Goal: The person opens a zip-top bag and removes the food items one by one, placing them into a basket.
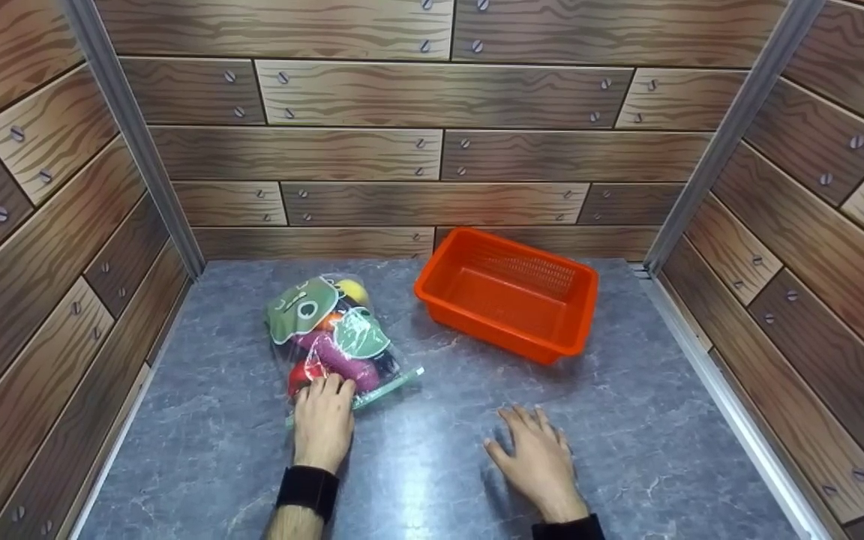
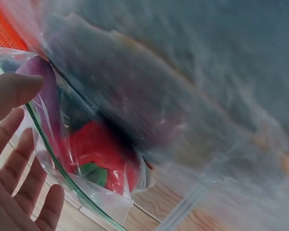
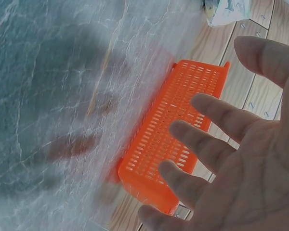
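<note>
A clear zip bag (image 1: 312,307) with green printed patches lies on the left of the table, its green zip strip (image 1: 391,388) toward the front. Inside show a purple item (image 1: 342,364), a red item (image 1: 301,376) with a green part, something yellow (image 1: 352,291) and something orange. My left hand (image 1: 323,424) is at the bag's front edge; in the left wrist view its fingers are spread beside the strip, and whether they touch it I cannot tell. Over the table to the right, my right hand (image 1: 539,461) holds nothing, fingers apart.
An orange plastic basket (image 1: 503,341) with slotted sides stands behind my right hand, right of the bag. Nothing shows inside it. Wood-patterned walls (image 1: 432,154) enclose the grey marbled table (image 1: 417,472) at the back and both sides.
</note>
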Tool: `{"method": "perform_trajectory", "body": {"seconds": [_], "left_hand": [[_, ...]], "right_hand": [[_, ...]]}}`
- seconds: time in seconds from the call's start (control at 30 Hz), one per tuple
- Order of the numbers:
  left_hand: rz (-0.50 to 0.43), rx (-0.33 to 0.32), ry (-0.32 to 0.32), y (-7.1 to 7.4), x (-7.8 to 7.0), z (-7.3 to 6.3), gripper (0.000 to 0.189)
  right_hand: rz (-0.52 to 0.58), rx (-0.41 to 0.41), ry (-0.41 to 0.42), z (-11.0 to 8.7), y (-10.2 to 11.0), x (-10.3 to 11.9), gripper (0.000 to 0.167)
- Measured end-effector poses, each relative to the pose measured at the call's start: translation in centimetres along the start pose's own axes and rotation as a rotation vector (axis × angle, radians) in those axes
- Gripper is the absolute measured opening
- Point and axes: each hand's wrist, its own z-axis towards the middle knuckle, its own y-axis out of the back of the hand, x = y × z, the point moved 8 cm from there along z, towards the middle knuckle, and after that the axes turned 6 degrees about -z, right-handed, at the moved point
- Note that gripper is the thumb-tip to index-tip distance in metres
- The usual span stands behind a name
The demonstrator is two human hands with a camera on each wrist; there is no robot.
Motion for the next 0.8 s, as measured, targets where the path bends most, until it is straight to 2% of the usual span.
{"method": "perform_trajectory", "body": {"seconds": [0.2, 0.33, 0.63, 0.8], "left_hand": [[-0.023, -0.011, 0.003, 0.8, 0.0, 0.5, 0.019], [-0.044, -0.043, -0.002, 2.0, -0.2, 1.0, 0.013], [-0.109, -0.120, -0.041, 5.0, -0.8, 2.6, 0.010], [-0.136, -0.144, -0.041, 6.2, -1.2, 3.2, 0.006]], "right_hand": [[-0.006, -0.009, 0.007, 0.2, 0.3, 0.2, 0.066], [0.010, -0.044, 0.029, 0.3, 0.5, 0.6, 0.063], [0.188, -0.203, 0.127, 1.4, 1.0, 2.0, 0.068], [0.247, -0.307, 0.221, 2.3, 1.9, 3.7, 0.068]]}}
